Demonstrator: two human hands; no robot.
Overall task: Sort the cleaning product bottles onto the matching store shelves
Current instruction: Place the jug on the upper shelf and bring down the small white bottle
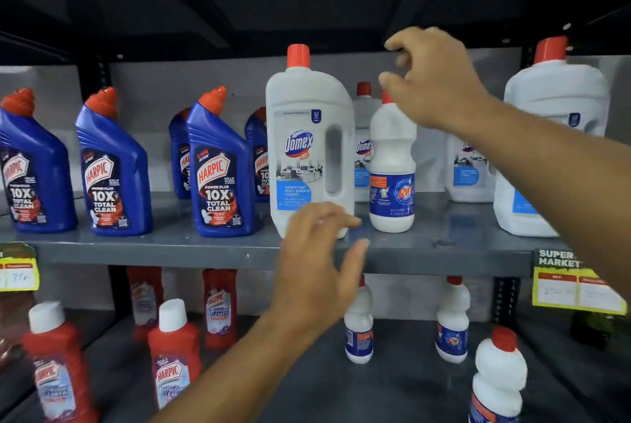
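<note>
A small white Rin bottle (392, 170) with a red cap stands on the grey middle shelf (170, 245), between large white Domex bottles. My right hand (433, 81) hovers just above its cap, fingers spread, holding nothing. My left hand (317, 269) is open in front of the shelf edge, at the base of the tall Domex bottle (307, 142), not gripping it. Blue Harpic bottles (222, 170) fill the left of the same shelf. More Rin bottles (452, 323) stand on the lower shelf at the right.
Red Harpic bathroom cleaner bottles (174, 351) stand on the lower shelf at the left. More Domex bottles (549, 136) sit at the right of the middle shelf. Yellow price tags (577, 289) hang from the shelf edges. A dark shelf underside closes the space above.
</note>
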